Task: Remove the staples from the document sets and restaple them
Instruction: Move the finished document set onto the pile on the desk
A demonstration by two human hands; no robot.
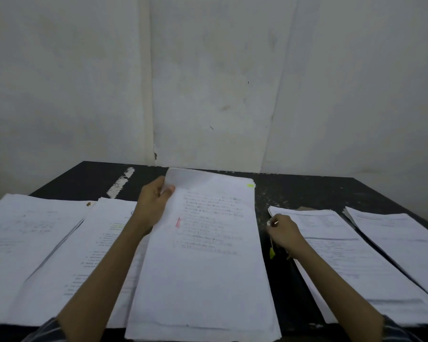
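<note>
**Worktop** (307, 191): black, flat and scuffed, with a white paint streak (121, 183) at its far left. A pale wall (208, 70) stands behind it.

**Centre stack of white printed sheets** (203, 280): lies in the middle of the worktop, running near to far. It has a red pen mark (178, 222) on the open page and a small yellow-green tab (250, 185) at the far right corner.

**Left hand** (153, 206): thumb and fingers pinch the far left corner of the top sheet (190, 180), which is lifted and curled there.

**Right hand** (286, 234): rests on the worktop between the centre stack and the piles to the right, fingers curled. A yellow-green piece (272, 253) shows beside the wrist. Whether the hand grips anything cannot be told.

**Left piles**: two piles of white printed paper, the outer left pile (22, 243) and the inner left pile (97, 255), lying edge to edge.

**Right piles**: the inner right pile (344, 255) and the outer right pile (400, 243), set just beside each other.
</note>
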